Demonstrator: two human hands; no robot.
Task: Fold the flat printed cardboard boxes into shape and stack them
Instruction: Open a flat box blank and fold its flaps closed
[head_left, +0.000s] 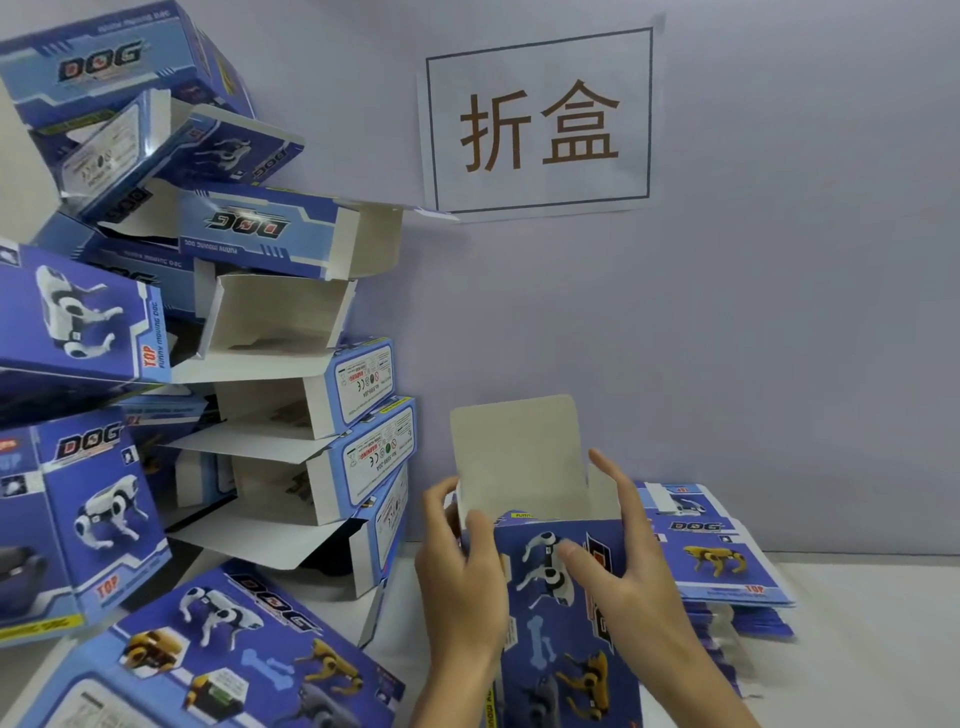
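Boxes (218, 395) already folded rise in a leaning heap to the left of the box (561, 597) you are holding, their open ends mostly turned your way and several tilted, so the heap looks loosely thrown together rather than squared up. Behind that same box and to its right, the flat blanks (722, 566) lie in a low pile on the worktop (857, 623), close enough that your right hand could take the next one without reaching far. You hold the box upright in front of you with its top open and the plain flap (519, 447) standing up, likely so it can be tucked shut. Your left hand (462, 571) wraps its fingers round the left edge; your right hand (628, 561) clasps the right side, thumb on the printed face, fingers curled round the far corner.
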